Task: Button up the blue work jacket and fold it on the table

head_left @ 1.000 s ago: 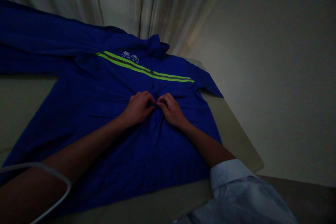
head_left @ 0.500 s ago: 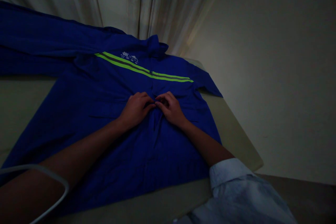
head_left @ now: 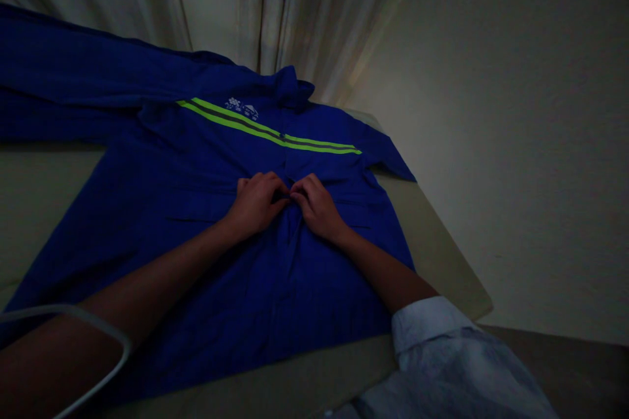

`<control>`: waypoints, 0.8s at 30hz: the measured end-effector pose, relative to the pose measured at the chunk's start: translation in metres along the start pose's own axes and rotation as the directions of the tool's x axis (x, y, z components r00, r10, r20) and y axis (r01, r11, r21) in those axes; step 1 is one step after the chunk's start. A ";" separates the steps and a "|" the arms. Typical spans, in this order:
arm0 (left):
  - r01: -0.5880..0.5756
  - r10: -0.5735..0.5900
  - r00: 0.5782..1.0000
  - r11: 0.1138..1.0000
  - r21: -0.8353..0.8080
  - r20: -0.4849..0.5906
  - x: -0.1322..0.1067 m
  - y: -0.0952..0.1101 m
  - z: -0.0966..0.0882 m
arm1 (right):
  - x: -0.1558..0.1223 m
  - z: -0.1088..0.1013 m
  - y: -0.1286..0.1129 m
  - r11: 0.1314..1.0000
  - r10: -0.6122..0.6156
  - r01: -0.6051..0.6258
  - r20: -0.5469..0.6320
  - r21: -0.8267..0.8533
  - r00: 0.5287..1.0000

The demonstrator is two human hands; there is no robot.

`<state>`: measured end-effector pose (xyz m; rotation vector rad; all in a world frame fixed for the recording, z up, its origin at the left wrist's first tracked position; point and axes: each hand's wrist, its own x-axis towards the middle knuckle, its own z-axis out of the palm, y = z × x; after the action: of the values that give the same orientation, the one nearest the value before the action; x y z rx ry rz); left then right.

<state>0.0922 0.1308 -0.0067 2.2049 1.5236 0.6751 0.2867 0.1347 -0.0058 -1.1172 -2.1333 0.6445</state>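
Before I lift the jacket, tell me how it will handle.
The jacket will probably flop, given how it creases. It likely won't roll, lying spread flat on the table. Its outstretched sleeves may dangle.

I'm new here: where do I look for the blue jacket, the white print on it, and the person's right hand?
Blue jacket (head_left: 196, 173), head view: cloth of its front.
White print (head_left: 242, 108), head view: middle of the marks.
Right hand (head_left: 319, 209), head view: back of the hand.

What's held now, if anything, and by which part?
The blue work jacket, pinched at its front placket below the striped band by the fingers of the left hand and right hand. Too dark to tell if a button is also gripped.
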 end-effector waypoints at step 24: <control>-0.073 0.074 0.997 0.997 0.018 -0.031 -0.001 0.000 0.001 | 0.011 -0.005 0.011 0.985 0.109 -0.117 0.073 0.128 0.991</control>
<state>0.0923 0.1300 -0.0081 2.2828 1.4745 0.7249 0.2911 0.1504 -0.0060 -1.1646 -2.0596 0.8729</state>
